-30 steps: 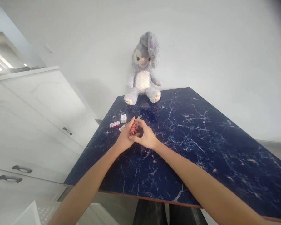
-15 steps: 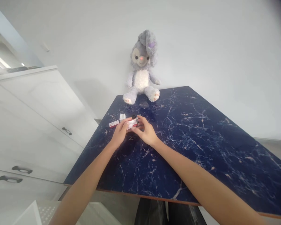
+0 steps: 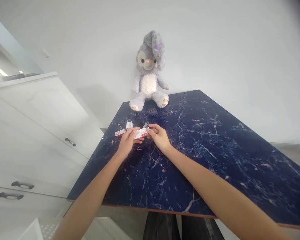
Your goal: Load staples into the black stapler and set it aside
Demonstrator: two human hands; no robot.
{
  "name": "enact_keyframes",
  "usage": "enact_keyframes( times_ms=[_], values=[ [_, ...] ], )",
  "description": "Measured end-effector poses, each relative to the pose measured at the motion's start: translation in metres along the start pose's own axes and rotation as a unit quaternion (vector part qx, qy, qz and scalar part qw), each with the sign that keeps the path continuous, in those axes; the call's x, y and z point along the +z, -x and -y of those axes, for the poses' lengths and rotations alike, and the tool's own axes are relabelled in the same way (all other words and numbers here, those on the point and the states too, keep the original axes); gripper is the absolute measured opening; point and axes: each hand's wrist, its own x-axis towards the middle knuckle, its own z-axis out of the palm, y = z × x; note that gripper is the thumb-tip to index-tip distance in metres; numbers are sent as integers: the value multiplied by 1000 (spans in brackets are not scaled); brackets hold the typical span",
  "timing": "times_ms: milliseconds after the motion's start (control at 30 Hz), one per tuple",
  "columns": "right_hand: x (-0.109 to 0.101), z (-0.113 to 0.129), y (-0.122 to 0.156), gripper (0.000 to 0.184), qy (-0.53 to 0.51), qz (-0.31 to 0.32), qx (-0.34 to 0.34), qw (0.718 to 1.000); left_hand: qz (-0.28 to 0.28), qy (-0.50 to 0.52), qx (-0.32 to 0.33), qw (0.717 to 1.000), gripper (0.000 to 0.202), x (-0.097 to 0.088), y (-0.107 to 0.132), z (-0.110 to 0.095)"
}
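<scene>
A small white-and-red carton [image 3: 140,133] is held above the blue table. My left hand [image 3: 126,142] grips its left end, thumb on the near face and fingers behind. My right hand [image 3: 159,137] has its thumb and fingers closed at the carton's right end. Just behind the carton show a small dark object [image 3: 140,125] and a pale, shiny piece [image 3: 146,124], neither clear enough to name. Left of my left hand lies another white-and-red carton [image 3: 120,132]. Close behind that one is a small white box [image 3: 129,125].
A grey plush rabbit [image 3: 149,75] sits at the table's far edge against the wall. The dark blue marbled table [image 3: 190,160] stretches to the right. White cabinets [image 3: 35,133] with dark handles stand along the left side.
The held carton has turned so more of its printed face shows. My right fingers have shifted at its right end, and the pale, shiny piece behind it now shows more. The view has shifted slightly.
</scene>
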Motion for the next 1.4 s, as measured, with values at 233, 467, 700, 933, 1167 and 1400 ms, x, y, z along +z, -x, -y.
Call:
enact_keyframes(
  times_ms=[233, 467, 700, 933, 1167, 1400],
  values=[
    [-4, 2, -2, 37, -46, 39, 19, 998, 20, -72, 46, 996, 42, 0, 2, 0],
    [-7, -5, -8, 30, -79, -10, 26, 996, 75, -95, 77, 990, 45, 4, 4, 1],
    [-4, 2, -2, 28, -10, 39, -2, 999, 39, -84, 67, 993, 51, 2, 2, 3],
    [-2, 6, 4, 22, 83, 79, -83, 990, 34, -66, 41, 996, 51, 1, 1, 5],
    [7, 6, 22, 54, 273, 151, -195, 930, -13, -57, 55, 997, 39, -3, -1, 6],
    [9, 6, 25, 69, 346, 153, -207, 902, -33, -80, 55, 995, 29, -1, 1, 4]
  ],
)
